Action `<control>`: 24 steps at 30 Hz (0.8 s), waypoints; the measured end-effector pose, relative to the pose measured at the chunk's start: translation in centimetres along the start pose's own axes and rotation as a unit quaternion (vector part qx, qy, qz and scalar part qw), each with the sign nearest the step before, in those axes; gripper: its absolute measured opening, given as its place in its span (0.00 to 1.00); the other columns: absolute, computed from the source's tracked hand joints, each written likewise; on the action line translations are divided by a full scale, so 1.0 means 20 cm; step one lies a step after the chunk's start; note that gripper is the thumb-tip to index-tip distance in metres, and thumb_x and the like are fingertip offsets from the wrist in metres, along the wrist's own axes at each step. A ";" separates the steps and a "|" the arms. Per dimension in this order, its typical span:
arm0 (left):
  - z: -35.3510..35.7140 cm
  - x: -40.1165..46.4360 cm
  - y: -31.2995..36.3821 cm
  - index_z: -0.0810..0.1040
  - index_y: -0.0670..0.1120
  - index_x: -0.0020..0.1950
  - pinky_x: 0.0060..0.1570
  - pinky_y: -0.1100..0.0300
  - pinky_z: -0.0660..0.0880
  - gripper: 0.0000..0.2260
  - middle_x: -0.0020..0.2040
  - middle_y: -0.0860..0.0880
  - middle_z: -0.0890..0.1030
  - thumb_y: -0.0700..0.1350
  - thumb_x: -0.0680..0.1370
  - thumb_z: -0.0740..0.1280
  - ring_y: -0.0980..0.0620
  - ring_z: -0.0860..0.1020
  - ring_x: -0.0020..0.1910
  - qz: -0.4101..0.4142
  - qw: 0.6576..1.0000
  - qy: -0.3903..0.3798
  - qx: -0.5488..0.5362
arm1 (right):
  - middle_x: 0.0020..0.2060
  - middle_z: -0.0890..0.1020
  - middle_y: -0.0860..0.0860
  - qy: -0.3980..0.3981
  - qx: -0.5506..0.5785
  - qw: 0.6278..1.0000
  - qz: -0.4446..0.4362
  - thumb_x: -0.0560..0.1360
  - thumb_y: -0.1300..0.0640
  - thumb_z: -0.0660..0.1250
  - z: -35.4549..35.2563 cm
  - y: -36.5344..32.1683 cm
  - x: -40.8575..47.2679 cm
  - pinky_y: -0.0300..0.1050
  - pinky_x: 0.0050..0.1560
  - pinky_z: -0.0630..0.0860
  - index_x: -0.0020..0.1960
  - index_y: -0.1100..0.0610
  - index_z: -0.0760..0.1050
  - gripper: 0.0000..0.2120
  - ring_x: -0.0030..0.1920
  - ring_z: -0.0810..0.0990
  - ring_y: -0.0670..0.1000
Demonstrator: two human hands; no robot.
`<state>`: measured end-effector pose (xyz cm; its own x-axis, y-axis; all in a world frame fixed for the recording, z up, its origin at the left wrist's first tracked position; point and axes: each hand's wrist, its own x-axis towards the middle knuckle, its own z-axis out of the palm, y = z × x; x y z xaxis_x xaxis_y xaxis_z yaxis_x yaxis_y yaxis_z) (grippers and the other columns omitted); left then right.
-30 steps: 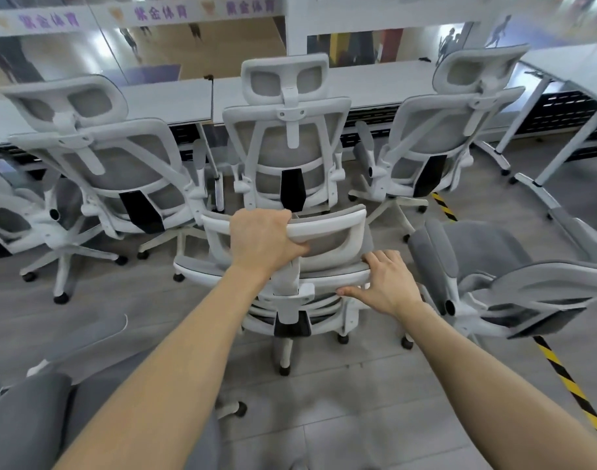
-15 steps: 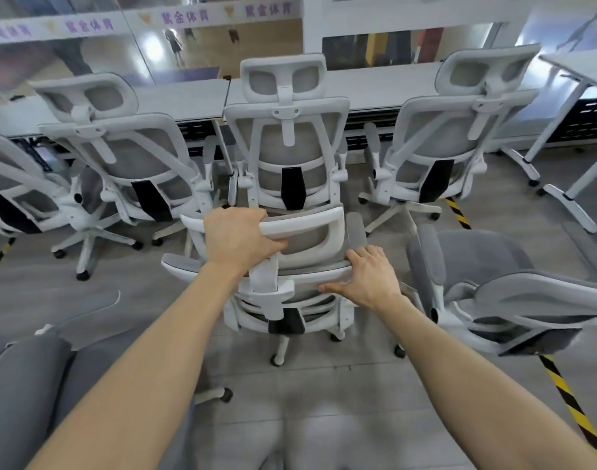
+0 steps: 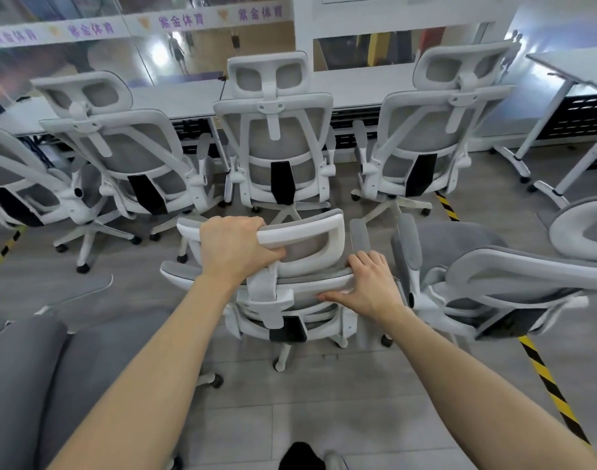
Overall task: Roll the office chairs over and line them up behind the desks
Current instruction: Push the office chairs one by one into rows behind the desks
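A white-framed office chair (image 3: 310, 239) with grey mesh stands right in front of me, its back towards me. My left hand (image 3: 234, 247) grips the top of its headrest. My right hand (image 3: 371, 283) grips the upper edge of its backrest, fingers over the rim and thumb along the rear. Beyond it, three matching chairs (image 3: 276, 144) stand in a row facing the long white desks (image 3: 175, 100). A further chair (image 3: 15, 184) shows at the left edge.
A grey chair (image 3: 494, 276) stands close on the right, turned sideways. A grey padded seat (image 3: 53, 368) fills the lower left. Black-and-yellow floor tape (image 3: 548, 385) runs along the right. Another white desk (image 3: 575, 66) with castor legs stands at the far right.
The held chair has rolled a little towards the row of chairs and to the left. Both hands keep their hold. My view has swung left, showing more of the left chairs.
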<state>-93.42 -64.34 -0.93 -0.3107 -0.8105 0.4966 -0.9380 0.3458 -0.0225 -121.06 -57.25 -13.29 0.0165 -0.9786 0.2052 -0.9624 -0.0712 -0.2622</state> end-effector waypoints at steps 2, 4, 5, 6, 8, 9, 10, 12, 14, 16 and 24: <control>0.00 0.01 0.01 0.80 0.51 0.32 0.33 0.59 0.62 0.20 0.24 0.54 0.73 0.67 0.65 0.65 0.49 0.73 0.27 -0.003 1.000 -0.012 -0.001 | 0.49 0.75 0.44 -0.004 -0.001 1.000 0.007 0.61 0.08 0.59 0.00 0.00 0.01 0.53 0.73 0.69 0.51 0.50 0.73 0.46 0.57 0.72 0.51; 0.00 0.03 0.00 0.80 0.51 0.32 0.34 0.59 0.61 0.19 0.25 0.53 0.73 0.67 0.65 0.66 0.49 0.73 0.27 -0.008 1.000 -0.025 -0.001 | 0.51 0.75 0.44 -0.008 -0.004 1.000 0.014 0.61 0.08 0.58 0.00 0.00 0.02 0.53 0.74 0.69 0.52 0.50 0.73 0.47 0.59 0.73 0.52; 0.00 0.04 0.00 0.80 0.51 0.32 0.34 0.59 0.61 0.19 0.25 0.53 0.73 0.67 0.64 0.66 0.49 0.74 0.27 -0.007 1.000 -0.028 -0.003 | 0.51 0.75 0.44 -0.010 -0.006 1.000 0.017 0.61 0.08 0.58 0.00 0.00 0.02 0.53 0.74 0.69 0.52 0.50 0.74 0.47 0.59 0.73 0.52; 0.00 0.04 0.00 0.81 0.51 0.32 0.34 0.58 0.62 0.19 0.25 0.53 0.74 0.66 0.65 0.66 0.49 0.74 0.27 -0.004 1.000 -0.027 -0.006 | 0.51 0.76 0.45 -0.013 -0.008 1.000 0.019 0.60 0.08 0.58 -0.01 -0.01 0.03 0.53 0.74 0.70 0.53 0.50 0.74 0.47 0.59 0.73 0.52; -0.01 0.03 -0.01 0.82 0.52 0.33 0.33 0.58 0.65 0.20 0.25 0.53 0.75 0.67 0.66 0.66 0.49 0.76 0.28 0.001 1.000 -0.022 -0.012 | 0.52 0.76 0.45 -0.026 -0.011 0.999 0.023 0.61 0.08 0.59 -0.02 -0.01 0.03 0.53 0.74 0.69 0.53 0.50 0.73 0.47 0.60 0.73 0.52; -0.02 0.03 0.00 0.82 0.52 0.34 0.33 0.57 0.67 0.22 0.26 0.53 0.75 0.70 0.67 0.66 0.49 0.77 0.28 0.003 1.000 -0.028 -0.010 | 0.52 0.76 0.46 -0.039 -0.014 0.999 0.021 0.62 0.09 0.59 -0.03 -0.01 0.02 0.53 0.74 0.69 0.54 0.50 0.73 0.47 0.60 0.73 0.53; -0.03 0.03 0.00 0.82 0.53 0.36 0.34 0.57 0.70 0.26 0.27 0.54 0.76 0.76 0.67 0.65 0.50 0.78 0.30 0.002 0.999 -0.051 -0.002 | 0.54 0.77 0.47 -0.059 -0.018 0.998 0.014 0.63 0.10 0.60 -0.06 0.00 0.02 0.53 0.74 0.69 0.56 0.51 0.74 0.46 0.61 0.73 0.54; -0.07 0.03 0.01 0.84 0.57 0.47 0.42 0.53 0.77 0.37 0.34 0.56 0.81 0.87 0.65 0.61 0.52 0.81 0.37 -0.008 0.994 -0.113 -0.001 | 0.60 0.78 0.49 -0.113 -0.021 0.993 -0.012 0.66 0.15 0.62 -0.12 0.03 0.02 0.55 0.76 0.68 0.64 0.53 0.74 0.46 0.65 0.73 0.56; -0.11 0.02 0.04 0.83 0.55 0.65 0.58 0.48 0.78 0.45 0.50 0.55 0.86 0.88 0.67 0.59 0.49 0.84 0.53 -0.017 0.993 -0.110 -0.042 | 0.63 0.79 0.50 -0.146 0.013 0.989 -0.024 0.69 0.22 0.65 -0.21 0.08 0.01 0.54 0.75 0.70 0.69 0.53 0.74 0.42 0.67 0.74 0.56; -0.13 0.01 0.14 0.81 0.50 0.70 0.69 0.47 0.73 0.39 0.62 0.51 0.84 0.80 0.75 0.64 0.47 0.80 0.64 0.013 0.995 -0.012 -0.094 | 0.62 0.81 0.50 -0.132 0.039 0.990 -0.016 0.74 0.30 0.67 -0.28 0.18 0.00 0.54 0.69 0.75 0.69 0.53 0.75 0.34 0.66 0.78 0.56; 0.15 0.03 0.99 0.80 0.44 0.56 0.45 0.47 0.76 0.11 0.51 0.44 0.80 0.52 0.82 0.69 0.41 0.80 0.50 0.201 0.970 -0.071 -0.121 | 0.56 0.81 0.54 -0.107 -0.087 0.988 0.070 0.77 0.47 0.72 -0.51 0.79 -0.03 0.56 0.57 0.80 0.60 0.56 0.78 0.17 0.59 0.80 0.59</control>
<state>-112.69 -59.38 -3.79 -0.6773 -0.6383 0.3658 -0.6788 0.7339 0.0238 -139.14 -55.82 -7.89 -0.0816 -0.9962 -0.0309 -0.9909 0.0844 -0.1047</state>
